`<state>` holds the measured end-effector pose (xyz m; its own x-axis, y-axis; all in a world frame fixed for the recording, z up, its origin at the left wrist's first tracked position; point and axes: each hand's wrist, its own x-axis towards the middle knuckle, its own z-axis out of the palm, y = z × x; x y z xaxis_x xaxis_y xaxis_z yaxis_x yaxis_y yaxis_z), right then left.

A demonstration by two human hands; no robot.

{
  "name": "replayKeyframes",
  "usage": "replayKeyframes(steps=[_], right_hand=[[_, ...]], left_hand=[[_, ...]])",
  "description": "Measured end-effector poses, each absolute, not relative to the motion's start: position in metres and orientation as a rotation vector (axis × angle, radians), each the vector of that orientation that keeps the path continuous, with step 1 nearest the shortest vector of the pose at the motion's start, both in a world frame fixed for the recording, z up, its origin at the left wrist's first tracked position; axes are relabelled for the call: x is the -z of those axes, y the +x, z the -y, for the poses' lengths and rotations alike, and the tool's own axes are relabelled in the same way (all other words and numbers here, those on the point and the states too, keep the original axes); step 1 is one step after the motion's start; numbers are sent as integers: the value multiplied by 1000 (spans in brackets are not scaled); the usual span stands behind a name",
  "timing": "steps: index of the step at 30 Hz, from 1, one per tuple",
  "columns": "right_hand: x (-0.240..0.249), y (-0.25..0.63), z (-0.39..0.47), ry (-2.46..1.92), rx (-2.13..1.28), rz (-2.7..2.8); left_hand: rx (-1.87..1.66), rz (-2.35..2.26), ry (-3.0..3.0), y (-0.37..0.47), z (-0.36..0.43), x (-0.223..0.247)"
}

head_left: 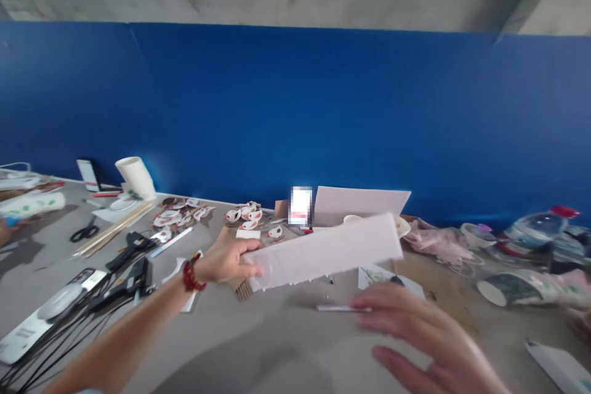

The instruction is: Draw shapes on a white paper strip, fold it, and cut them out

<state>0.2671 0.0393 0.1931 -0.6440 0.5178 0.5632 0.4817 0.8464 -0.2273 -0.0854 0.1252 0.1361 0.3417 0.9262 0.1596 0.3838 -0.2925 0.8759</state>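
Left hand [226,258]: grips one end of a white sheet [327,252] — a red beaded bracelet [191,274] circles the wrist.
Right hand [410,326]: blurred and loosely spread over the grey table [258,351], beside a slim pale stick [335,308]; contact between the two cannot be told.
Blue partition [295,104]: backdrop to a bright phone [301,206], with red-and-white cutouts [244,214] to its left.
Left side: black glue guns [132,249] near dark scissors [84,232] — another person's hand [5,232] at the edge.
Right side: crumpled pink cloth [436,243] near a red-capped clear bottle [530,229].
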Motion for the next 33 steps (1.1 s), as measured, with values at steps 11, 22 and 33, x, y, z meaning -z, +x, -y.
replayKeyframes(steps=[11,22,33], right_hand=[[-135,199,-115,-1213,-802,2099],[-76,195,-133,-1166,-1341,1491],[-75,193,-143,-1026,-1683,1135]], left_hand=[[-459,-624,2016,-35,-185,-168],[-811,-1003,1759,-13,-188,-88],[-891,-995,1841,3,-188,-71]])
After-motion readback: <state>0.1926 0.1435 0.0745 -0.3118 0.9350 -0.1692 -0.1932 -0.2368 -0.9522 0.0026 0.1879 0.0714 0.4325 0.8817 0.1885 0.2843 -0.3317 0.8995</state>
